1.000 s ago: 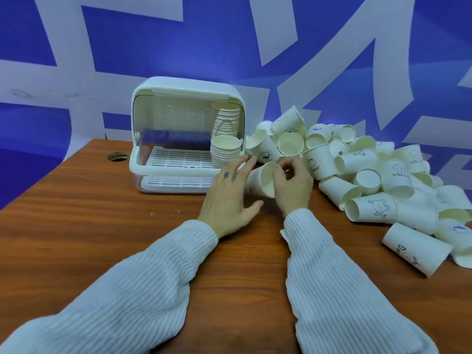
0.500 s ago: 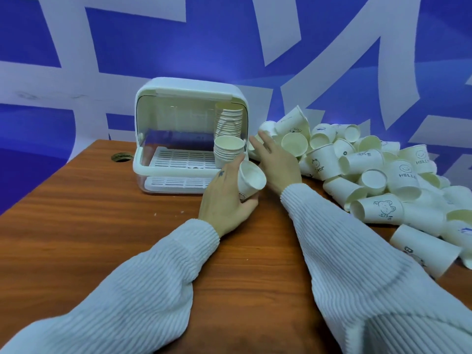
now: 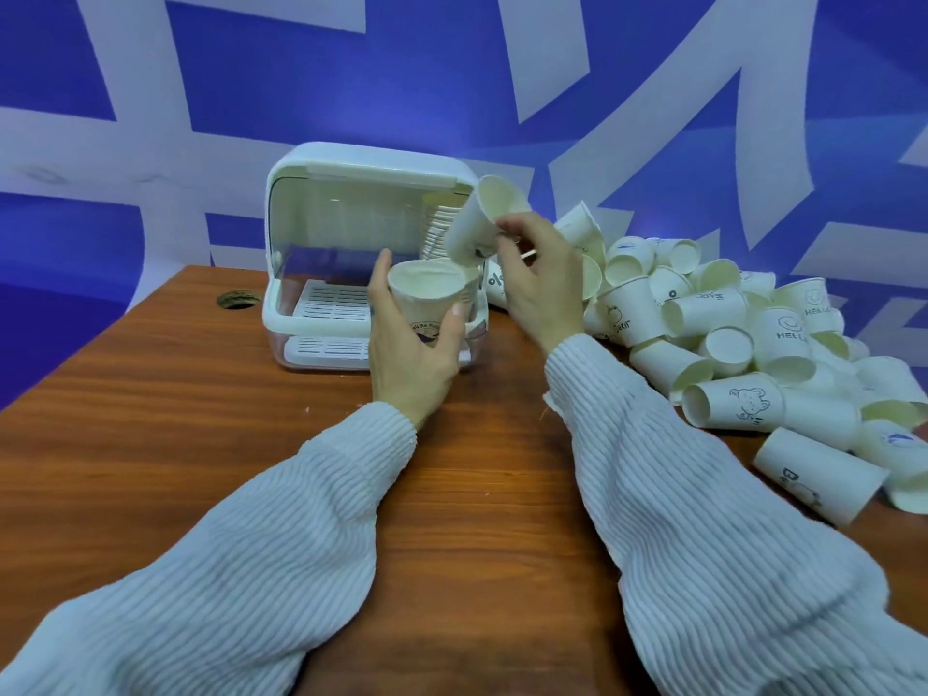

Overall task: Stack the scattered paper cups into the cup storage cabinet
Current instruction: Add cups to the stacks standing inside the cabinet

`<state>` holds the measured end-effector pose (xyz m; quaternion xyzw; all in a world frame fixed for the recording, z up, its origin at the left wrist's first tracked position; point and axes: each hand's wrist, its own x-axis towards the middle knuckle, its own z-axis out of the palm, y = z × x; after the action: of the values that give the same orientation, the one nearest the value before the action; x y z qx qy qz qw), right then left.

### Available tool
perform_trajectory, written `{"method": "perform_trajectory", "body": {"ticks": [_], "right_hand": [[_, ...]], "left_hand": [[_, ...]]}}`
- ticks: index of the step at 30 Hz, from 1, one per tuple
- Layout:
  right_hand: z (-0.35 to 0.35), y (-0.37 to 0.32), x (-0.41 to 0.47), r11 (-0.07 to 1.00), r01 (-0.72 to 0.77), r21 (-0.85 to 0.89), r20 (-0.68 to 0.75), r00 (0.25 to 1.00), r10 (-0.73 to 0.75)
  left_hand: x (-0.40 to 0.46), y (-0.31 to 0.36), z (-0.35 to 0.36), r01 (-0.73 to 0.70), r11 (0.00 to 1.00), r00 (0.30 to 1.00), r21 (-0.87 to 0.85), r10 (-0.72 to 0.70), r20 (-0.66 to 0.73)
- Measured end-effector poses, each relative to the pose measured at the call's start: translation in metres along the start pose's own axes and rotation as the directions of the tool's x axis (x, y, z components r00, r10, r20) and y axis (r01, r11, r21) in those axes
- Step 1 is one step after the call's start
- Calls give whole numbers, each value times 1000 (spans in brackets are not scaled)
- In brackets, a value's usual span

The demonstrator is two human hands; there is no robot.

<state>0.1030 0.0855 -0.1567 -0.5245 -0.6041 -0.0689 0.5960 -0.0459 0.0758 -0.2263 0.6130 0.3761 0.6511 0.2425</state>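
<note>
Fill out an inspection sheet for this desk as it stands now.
Surface: wooden table, with a round cable hole near its far left edge.
Job's things: white cup cabinet with lid raised, stacked cups inside at right; heap of loose paper cups on the table's right side.
Clutter: nothing seen beyond the heap.
Hands: left hand grips an upright cup; right hand pinches a tilted cup above it, in front of the cabinet.
Cables: nothing seen.
Surroundings: blue and white patterned wall behind the table.
</note>
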Motion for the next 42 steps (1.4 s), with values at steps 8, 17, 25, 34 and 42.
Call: {"method": "perform_trajectory", "body": {"ticks": [8,17,25,34,42], "right_hand": [[24,-1,-1,900,139,-413,462,884,75],[34,12,-30,959,47,-279,401,913,71],[37,26,-58,968,-250,-20,55,966,251],[32,35,-58,961,-276,-9,-68,959,275],[3,77,-46,806,-462,-370,-142,885,443]], "left_hand": [[13,2,-4,29,998,995,-56,-34,-97],[49,11,-16,94,991,986,-97,-106,-129],[79,15,2,29,1000,998,5,-29,-53],[82,-11,25,-138,655,947,743,-131,292],[40,-10,14,-306,782,950,543,286,122]]}}
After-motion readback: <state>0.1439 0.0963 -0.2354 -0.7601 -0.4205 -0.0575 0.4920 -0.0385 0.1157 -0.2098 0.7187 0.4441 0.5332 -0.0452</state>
